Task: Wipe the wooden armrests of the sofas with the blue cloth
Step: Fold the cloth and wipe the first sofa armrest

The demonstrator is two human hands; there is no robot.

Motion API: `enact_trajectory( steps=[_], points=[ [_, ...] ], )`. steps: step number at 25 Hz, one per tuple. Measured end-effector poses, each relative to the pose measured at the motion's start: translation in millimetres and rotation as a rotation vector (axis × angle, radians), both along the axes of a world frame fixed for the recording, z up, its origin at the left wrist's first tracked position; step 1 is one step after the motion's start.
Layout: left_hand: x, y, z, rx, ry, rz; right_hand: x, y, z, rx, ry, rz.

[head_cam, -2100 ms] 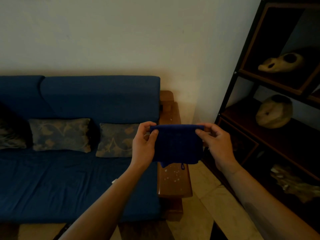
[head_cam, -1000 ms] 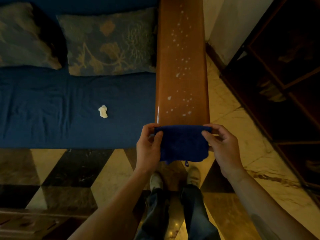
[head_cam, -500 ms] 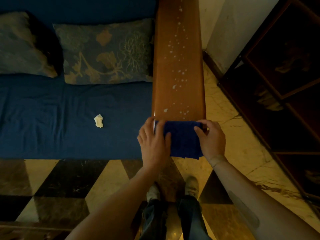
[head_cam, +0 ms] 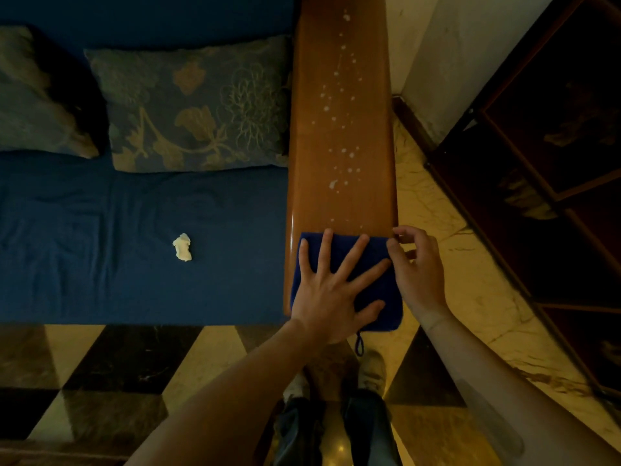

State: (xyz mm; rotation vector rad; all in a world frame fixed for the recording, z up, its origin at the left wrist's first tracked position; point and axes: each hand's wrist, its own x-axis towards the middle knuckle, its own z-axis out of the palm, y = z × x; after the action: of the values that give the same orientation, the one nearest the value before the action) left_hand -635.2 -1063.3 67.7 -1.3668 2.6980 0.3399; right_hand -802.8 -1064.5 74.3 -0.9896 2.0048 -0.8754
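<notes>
Blue cloth [head_cam: 376, 290] is down on the near end of the armrest [head_cam: 339, 129] now; our left hand [head_cam: 331, 292] presses it flat, fingers spread, right hand [head_cam: 418, 269] pinches its corner. Wiping can start.

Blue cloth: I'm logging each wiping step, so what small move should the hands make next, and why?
Probably slide the blue cloth forward along the wooden armrest. The left hand already presses it flat on the near end, the right hand only pinches its far right corner, and the white specks all lie on the wood beyond the cloth.
</notes>
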Motion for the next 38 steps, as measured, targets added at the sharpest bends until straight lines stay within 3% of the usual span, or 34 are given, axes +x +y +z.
enact_trajectory(
  steps=[5, 9, 14, 19, 23, 25, 27, 30, 32, 34, 38],
  points=[
    [-26, -77, -6, -0.051, 0.0, 0.012, -9, -18, -17, 0.015, -0.058, -0.097],
    [-30, -126, -14, -0.054, 0.041, 0.23, -11, -19, -21, 0.015, -0.031, -0.049],
    [-8, -68, -15, -0.01, 0.116, 0.508, -19, -17, -12, 0.107, -0.185, 0.001],
    [-9, 35, -10, 0.019, -0.014, 0.268, -25, -27, -6, 0.129, -0.235, 0.013],
    [-45, -27, -2, 0.011, -0.011, -0.039, -35, -41, -12, 0.144, -0.257, -0.079],
    [-66, -89, -5, -0.03, 0.032, 0.021, -38, -51, -16, 0.137, -0.254, -0.114],
    [-76, -156, -10, -0.055, 0.055, 0.097, -33, -56, -19, 0.099, -0.13, -0.032],
    [-61, -226, -17, -0.09, 0.065, 0.241, -16, -61, -11, -0.039, 0.397, 0.216],
    [-43, -224, -20, -0.095, 0.12, 0.41, 0, -73, -9, -0.073, 0.621, 0.368],
    [-26, -182, -17, -0.065, 0.156, 0.529, 14, -85, -8, -0.015, 0.662, 0.432],
    [-9, -106, -11, 0.022, 0.153, 0.51, 24, -93, -8, 0.097, 0.707, 0.469]
  ],
)
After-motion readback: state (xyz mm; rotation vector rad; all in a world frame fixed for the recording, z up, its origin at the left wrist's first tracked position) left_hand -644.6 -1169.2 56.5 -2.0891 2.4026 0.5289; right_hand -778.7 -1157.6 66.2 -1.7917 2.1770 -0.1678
